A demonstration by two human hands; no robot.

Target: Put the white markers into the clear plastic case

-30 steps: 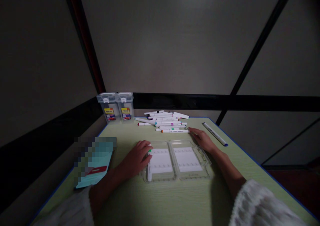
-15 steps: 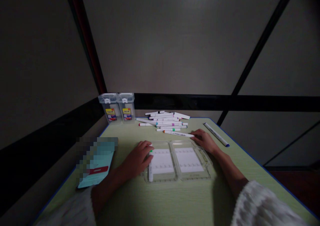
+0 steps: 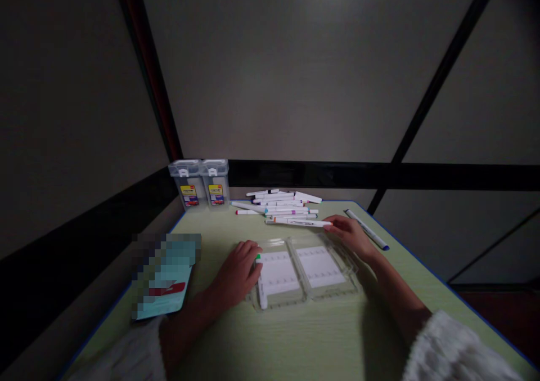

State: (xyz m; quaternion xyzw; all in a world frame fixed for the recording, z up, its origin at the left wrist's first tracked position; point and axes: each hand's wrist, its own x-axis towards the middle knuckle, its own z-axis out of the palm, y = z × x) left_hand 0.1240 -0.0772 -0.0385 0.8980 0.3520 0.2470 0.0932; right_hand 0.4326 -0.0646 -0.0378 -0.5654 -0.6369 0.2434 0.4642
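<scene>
An open clear plastic case (image 3: 353, 270) with white ruled inserts lies flat in the middle of the green table. My left hand (image 3: 236, 271) rests curled at its left edge, fingertips on a white marker with a green cap (image 3: 261, 282) lying along the case's left side. My right hand (image 3: 351, 234), above the case's far right corner, pinches the end of a white marker with an orange tip (image 3: 295, 222) and holds it level, pointing left. Behind it lies a pile of white markers (image 3: 280, 202).
Two grey lidded boxes with yellow labels (image 3: 202, 183) stand at the far left corner. A single blue-tipped marker (image 3: 368, 230) lies near the right edge. A teal card, partly blurred (image 3: 163, 277), sits at the left. Walls close in behind the table.
My right hand has taken the orange-tipped marker from the front of the pile and lifted it off the table. The left hand has stayed by the green-capped marker.
</scene>
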